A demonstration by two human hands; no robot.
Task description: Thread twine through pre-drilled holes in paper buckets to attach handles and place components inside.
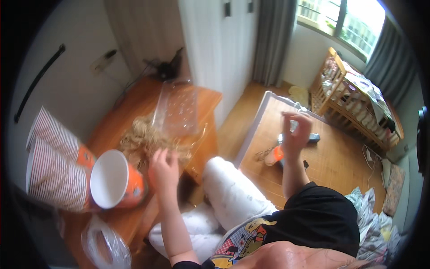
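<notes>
A tangled heap of thin beige strands (143, 136), maybe cords or loops, lies on the wooden desk. At its near right edge is my left hand (164, 172), fingers slightly apart and touching or just above the strands. My right hand (298, 132) is raised in the air to the right, away from the desk. Its fingers curl toward the thumb in a pinch; anything between them is too blurred to name. Beside my left hand, a large white-lined orange paper bucket (109, 179) lies tilted, its mouth facing me. Tall stacks of striped paper cups (58, 179) lean behind it.
A clear plastic bag (177, 107) lies past the heap on the desk (208, 101); another crumpled clear bag (105, 244) is at the near left. On the low wooden surface to the right are an orange cup (274, 156) and small dark items. A wooden crib (349, 96) stands beyond.
</notes>
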